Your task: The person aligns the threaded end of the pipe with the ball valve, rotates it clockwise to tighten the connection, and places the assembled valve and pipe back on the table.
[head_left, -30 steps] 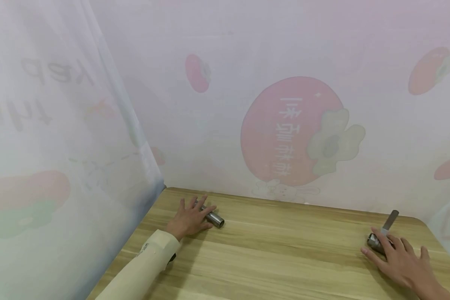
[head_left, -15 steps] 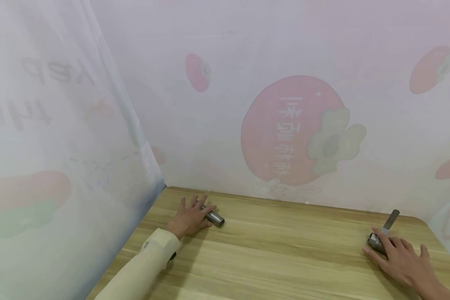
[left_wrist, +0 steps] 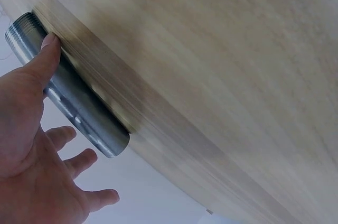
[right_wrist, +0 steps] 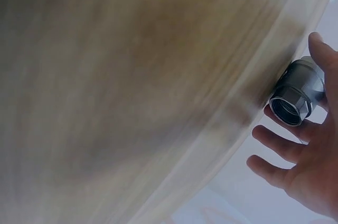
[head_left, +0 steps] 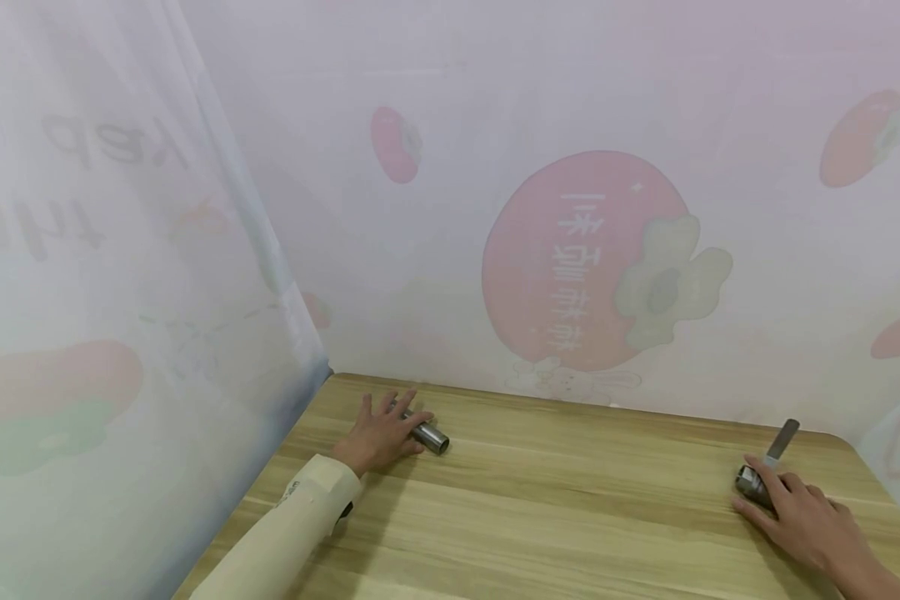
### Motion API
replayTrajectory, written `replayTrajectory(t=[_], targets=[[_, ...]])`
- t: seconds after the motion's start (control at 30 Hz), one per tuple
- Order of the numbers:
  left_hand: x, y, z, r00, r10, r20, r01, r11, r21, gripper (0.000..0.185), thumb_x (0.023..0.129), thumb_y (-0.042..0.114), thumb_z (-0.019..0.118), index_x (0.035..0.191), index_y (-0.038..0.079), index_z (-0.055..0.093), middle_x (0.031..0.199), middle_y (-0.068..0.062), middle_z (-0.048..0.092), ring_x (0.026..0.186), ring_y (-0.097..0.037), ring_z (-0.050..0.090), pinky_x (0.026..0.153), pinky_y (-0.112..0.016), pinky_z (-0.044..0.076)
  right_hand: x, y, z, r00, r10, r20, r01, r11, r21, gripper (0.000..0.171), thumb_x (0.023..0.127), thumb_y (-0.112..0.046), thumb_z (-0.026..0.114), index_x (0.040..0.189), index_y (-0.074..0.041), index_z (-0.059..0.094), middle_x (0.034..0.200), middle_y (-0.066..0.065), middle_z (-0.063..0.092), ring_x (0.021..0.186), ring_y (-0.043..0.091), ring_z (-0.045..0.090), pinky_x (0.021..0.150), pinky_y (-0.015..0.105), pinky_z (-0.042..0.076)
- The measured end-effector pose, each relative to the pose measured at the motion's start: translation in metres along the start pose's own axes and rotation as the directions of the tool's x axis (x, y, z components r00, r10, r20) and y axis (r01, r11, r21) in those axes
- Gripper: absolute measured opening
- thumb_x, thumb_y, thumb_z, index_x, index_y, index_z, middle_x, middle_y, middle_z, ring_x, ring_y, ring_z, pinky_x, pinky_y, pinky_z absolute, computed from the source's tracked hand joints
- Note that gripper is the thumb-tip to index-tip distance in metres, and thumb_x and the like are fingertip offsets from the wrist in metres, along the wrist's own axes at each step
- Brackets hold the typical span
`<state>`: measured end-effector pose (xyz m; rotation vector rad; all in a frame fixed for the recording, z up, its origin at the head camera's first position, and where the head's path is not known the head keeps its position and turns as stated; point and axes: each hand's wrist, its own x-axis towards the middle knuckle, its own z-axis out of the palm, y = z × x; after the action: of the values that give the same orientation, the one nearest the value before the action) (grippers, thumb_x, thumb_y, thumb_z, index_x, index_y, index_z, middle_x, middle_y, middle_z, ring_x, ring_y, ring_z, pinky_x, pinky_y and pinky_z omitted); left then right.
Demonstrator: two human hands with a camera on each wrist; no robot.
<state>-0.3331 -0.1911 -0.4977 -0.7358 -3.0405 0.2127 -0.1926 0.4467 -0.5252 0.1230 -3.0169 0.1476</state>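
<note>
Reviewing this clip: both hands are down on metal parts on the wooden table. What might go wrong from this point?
The threaded steel pipe is round and lies loose under the left hand, whose fingers are spread rather than wrapped, so it may roll away across the table. The valve fitting under the right hand sits near the table's right edge; a clumsy pickup might nudge it off. Its flat handle sticks out and might snag.

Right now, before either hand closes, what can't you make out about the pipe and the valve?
- Pipe: the head view shows only one end; the left hand covers the rest.
- Valve: the right hand hides most of the body; its flat handle is too small for detail.
- Valve in the right wrist view: handle not in view.
- Table: motion-blurred there.
</note>
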Motion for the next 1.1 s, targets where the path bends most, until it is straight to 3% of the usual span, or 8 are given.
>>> replayTrajectory(t=[0.13,0.3,0.6,0.9,1.1], targets=[[0.0003,-0.0003,0.0000,1.000,0.007,-0.003,-0.007,1.000,0.004,0.060,0.104,0.055,0.069,0.157,0.033,0.054,0.176,-0.015,0.036,0.158,-0.047,0.038,0.119,-0.081,0.031,-0.0012,0.0003,0.0021,0.999,-0.030,-0.042,0.030,1.000,0.007,0.079,0.105,-0.054,0.069,0.158,-0.002,0.042,0.112,0.036,0.065,0.083,0.046,0.070,0.058,0.057,0.055],[0.0005,-0.0004,0.0011,1.000,0.010,0.000,-0.010,0.999,0.032,0.057,0.105,0.055,0.067,0.157,0.034,0.055,0.176,-0.014,0.036,0.158,-0.046,0.039,0.120,-0.080,0.031,-0.0019,0.0009,0.0041,0.995,-0.056,-0.088,0.055,0.998,-0.011,0.079,0.102,-0.052,0.074,0.156,-0.002,0.045,0.106,0.034,0.067,0.076,0.040,0.070,0.054,0.054,0.054],[-0.0012,0.0006,-0.0007,1.000,0.010,0.000,-0.010,1.000,0.009,0.055,0.106,0.050,0.067,0.156,0.031,0.056,0.175,-0.015,0.037,0.158,-0.046,0.039,0.121,-0.079,0.030,-0.0006,0.0021,0.0032,0.992,-0.073,-0.105,0.072,0.997,-0.013,0.076,0.100,-0.048,0.079,0.153,-0.004,0.047,0.107,0.032,0.068,0.080,0.044,0.071,0.058,0.059,0.056],[-0.0021,0.0003,-0.0018,1.000,0.027,-0.012,-0.026,1.000,0.007,0.051,0.107,0.047,0.067,0.155,0.030,0.057,0.174,-0.015,0.039,0.158,-0.046,0.039,0.121,-0.078,0.032,-0.0020,-0.0005,-0.0003,0.983,-0.107,-0.148,0.103,0.994,-0.035,0.069,0.097,-0.037,0.084,0.149,-0.005,0.051,0.100,0.027,0.069,0.074,0.040,0.070,0.055,0.056,0.055],[-0.0026,0.0007,-0.0024,0.999,0.033,-0.024,-0.033,0.999,-0.007,0.048,0.107,0.044,0.068,0.152,0.028,0.060,0.172,-0.015,0.041,0.157,-0.046,0.040,0.121,-0.077,0.031,0.0000,-0.0003,-0.0024,0.989,-0.096,-0.110,0.090,0.994,-0.058,0.061,0.100,-0.030,0.082,0.147,-0.004,0.053,0.098,0.022,0.069,0.073,0.037,0.070,0.058,0.057,0.055]])
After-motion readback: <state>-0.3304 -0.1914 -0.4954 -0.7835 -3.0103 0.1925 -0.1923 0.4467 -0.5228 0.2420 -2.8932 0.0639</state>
